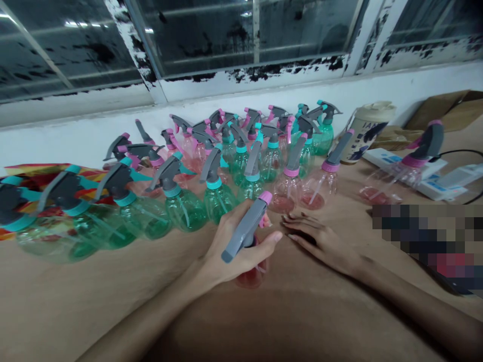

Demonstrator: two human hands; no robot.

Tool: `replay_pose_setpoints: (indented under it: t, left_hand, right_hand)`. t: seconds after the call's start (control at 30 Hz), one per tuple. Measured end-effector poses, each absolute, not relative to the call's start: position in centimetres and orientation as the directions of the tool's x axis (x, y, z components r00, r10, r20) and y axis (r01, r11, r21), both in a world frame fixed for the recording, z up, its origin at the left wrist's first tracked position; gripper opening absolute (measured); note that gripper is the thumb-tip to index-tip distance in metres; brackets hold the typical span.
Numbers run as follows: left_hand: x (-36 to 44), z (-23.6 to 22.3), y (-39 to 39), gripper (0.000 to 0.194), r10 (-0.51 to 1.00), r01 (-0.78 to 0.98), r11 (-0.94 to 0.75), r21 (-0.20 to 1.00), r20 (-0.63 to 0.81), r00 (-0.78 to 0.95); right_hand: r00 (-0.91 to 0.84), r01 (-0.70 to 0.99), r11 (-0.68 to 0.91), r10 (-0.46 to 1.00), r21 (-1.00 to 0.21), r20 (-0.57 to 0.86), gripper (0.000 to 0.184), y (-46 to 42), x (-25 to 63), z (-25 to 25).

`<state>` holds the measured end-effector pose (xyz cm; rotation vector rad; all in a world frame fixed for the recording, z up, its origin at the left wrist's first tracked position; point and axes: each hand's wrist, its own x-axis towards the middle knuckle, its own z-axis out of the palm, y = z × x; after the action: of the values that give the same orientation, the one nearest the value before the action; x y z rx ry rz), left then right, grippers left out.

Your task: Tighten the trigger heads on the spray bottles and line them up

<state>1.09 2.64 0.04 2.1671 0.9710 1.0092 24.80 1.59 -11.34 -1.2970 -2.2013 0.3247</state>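
My left hand [230, 251] is wrapped round the neck of a spray bottle [245, 234] with a grey trigger head, a pink nozzle and a clear reddish body. The bottle stands upright on the table close to me, and my fingers hide its collar. To its right, my right hand [320, 239] lies flat on the tabletop with fingers stretched out and nothing in them. Just beyond those fingertips stand two pink-collared spray bottles, one a pink-red bottle [285, 196] and the other a similar bottle [320, 193].
Several green spray bottles [184, 208] form a row from the left, with more pink and green ones behind. At the right are another pink bottle [400, 176], a printed cup [364, 133], white boxes [426, 176] with a black cable and brown cardboard [447, 110]. A window runs behind.
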Motion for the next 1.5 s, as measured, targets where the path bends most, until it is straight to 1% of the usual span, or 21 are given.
replay_pose_setpoints:
  t: [0.13, 0.23, 0.37, 0.5, 0.67, 0.97, 1.23, 1.4, 1.5]
  left_hand:
    - [0.95, 0.02, 2.58, 0.016, 0.786, 0.347, -0.583, 0.735, 0.401, 0.471]
    - [0.91, -0.04, 2.65, 0.015, 0.783, 0.353, -0.596, 0.721, 0.424, 0.456]
    - [1.0, -0.04, 2.65, 0.024, 0.781, 0.355, -0.606, 0.712, 0.448, 0.434]
    - [1.06, -0.03, 2.5, 0.026, 0.79, 0.362, -0.595, 0.718, 0.44, 0.427]
    - [1.01, -0.14, 2.59, 0.022, 0.778, 0.385, -0.619, 0.685, 0.466, 0.422]
    - [1.05, -0.27, 2.64, 0.02, 0.767, 0.355, -0.63, 0.691, 0.48, 0.427]
    - [1.12, -0.28, 2.55, 0.018, 0.789, 0.355, -0.6, 0.717, 0.457, 0.41]
    - [1.19, 0.18, 2.18, 0.011, 0.803, 0.352, -0.577, 0.737, 0.431, 0.413]
    - [1.07, 0.19, 2.22, 0.01, 0.806, 0.365, -0.569, 0.737, 0.413, 0.424]
  right_hand:
    - [-0.388, 0.726, 0.506, 0.861, -0.465, 0.329, 0.037, 1.57, 24.78, -11.22]
    - [-0.386, 0.722, 0.51, 0.858, -0.468, 0.339, 0.035, 1.58, 24.8, -11.21]
    - [-0.386, 0.714, 0.513, 0.856, -0.477, 0.343, 0.035, 1.58, 24.85, -11.28]
    - [-0.386, 0.722, 0.506, 0.86, -0.472, 0.332, 0.036, 1.55, 24.86, -11.26]
    - [-0.388, 0.721, 0.509, 0.859, -0.471, 0.334, 0.035, 1.54, 24.83, -11.26]
    - [-0.393, 0.713, 0.513, 0.857, -0.477, 0.335, 0.036, 1.55, 24.89, -11.26]
    - [-0.387, 0.723, 0.499, 0.865, -0.478, 0.318, 0.036, 1.5, 24.76, -11.08]
    - [-0.385, 0.728, 0.5, 0.865, -0.469, 0.323, 0.036, 1.53, 24.86, -11.19]
    - [-0.396, 0.725, 0.512, 0.857, -0.461, 0.33, 0.035, 1.57, 24.91, -11.28]
